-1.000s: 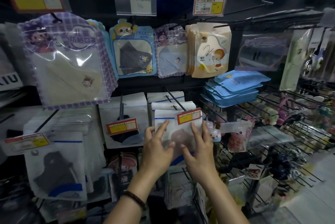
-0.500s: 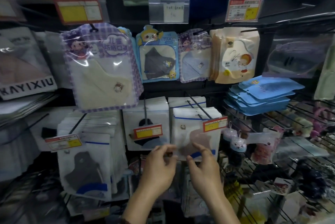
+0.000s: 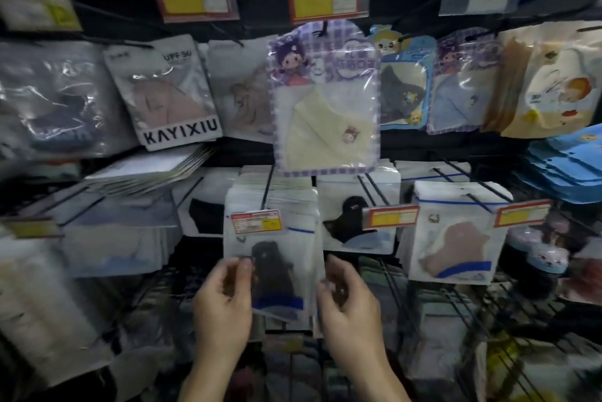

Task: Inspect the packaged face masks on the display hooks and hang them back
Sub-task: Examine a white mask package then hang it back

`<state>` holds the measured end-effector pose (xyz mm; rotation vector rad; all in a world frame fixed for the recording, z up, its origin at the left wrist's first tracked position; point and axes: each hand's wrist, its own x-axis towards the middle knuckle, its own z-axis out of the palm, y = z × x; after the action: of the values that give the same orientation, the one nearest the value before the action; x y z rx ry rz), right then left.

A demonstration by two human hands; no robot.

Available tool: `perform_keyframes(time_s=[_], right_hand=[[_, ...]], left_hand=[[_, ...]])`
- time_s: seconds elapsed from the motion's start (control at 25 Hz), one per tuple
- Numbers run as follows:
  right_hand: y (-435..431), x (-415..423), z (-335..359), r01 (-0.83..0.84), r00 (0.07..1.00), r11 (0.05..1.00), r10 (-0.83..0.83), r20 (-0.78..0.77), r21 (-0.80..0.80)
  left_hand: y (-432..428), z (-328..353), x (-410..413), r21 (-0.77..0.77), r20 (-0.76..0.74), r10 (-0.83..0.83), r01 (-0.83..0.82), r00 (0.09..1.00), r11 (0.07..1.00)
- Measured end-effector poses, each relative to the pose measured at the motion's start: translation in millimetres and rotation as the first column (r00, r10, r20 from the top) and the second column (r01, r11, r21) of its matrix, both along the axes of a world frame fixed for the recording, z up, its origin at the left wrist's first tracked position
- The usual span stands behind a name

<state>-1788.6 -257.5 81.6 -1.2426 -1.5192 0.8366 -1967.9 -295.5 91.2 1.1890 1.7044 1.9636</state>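
Note:
A clear packet with a black face mask (image 3: 277, 274) and a blue stripe hangs at the front of a thick stack on a black wire hook (image 3: 267, 188). A red and yellow price tag (image 3: 257, 222) sits at the hook's tip. My left hand (image 3: 223, 304) pinches the packet's lower left edge, thumb on its front. At the lower right edge my right hand (image 3: 350, 300) has its curled fingers on the packet. The packet still hangs on the hook.
More mask packets hang to the right: a black mask packet (image 3: 355, 222) and a pink mask packet (image 3: 456, 248). A purple checked packet with a cream mask (image 3: 325, 102) hangs just above. Wire hooks jut out all along the rack (image 3: 482, 310).
Both hands have left the pink mask packet and moved left to the black mask packet two hooks over. The view has swung left with them.

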Motion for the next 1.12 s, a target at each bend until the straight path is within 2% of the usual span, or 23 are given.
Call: perform_keyframes(time_s=[0.12,0.24,0.4,0.52,0.76,0.92,1.12], right_hand=[[-1.8,-28.8,11.4,0.018,1.0,1.0,-0.019,-0.024,-0.017],[-5.8,-48.6,21.1,0.049,0.999,0.998,-0.049,0.011,0.03],[-2.9,-61.8,24.9,0.048,0.999,0.999,-0.048,0.002,0.0],[-1.0,-68.2,24.1,0.088,0.995,0.996,-0.089,-0.054,-0.016],[-2.0,-78.5,24.0,0.205,0.975,0.979,-0.204,-0.082,0.006],[-5.9,-80.9,20.2,0.293,0.947,0.954,-0.28,-0.155,0.063],[-25.4,-77.7,14.0,0.301,0.886,0.948,-0.238,-0.398,0.103]], left_hand=[[14.3,-3.9,-44.9,-0.038,-0.121,0.043,-0.048,0.992,0.998],[25.0,0.6,-58.8,-0.134,-0.178,-0.075,0.051,0.981,0.99],[29.6,12.0,-63.5,-0.219,-0.098,-0.178,0.154,0.979,0.964],[27.5,14.0,-67.0,-0.224,-0.074,-0.173,0.153,0.982,0.963],[23.5,20.6,-73.3,-0.126,0.0,-0.065,0.064,0.998,0.99],[13.2,22.5,-74.6,-0.09,0.079,-0.216,0.223,0.973,0.971],[-14.1,12.0,-67.6,0.073,0.13,-0.291,0.284,0.948,0.956]])
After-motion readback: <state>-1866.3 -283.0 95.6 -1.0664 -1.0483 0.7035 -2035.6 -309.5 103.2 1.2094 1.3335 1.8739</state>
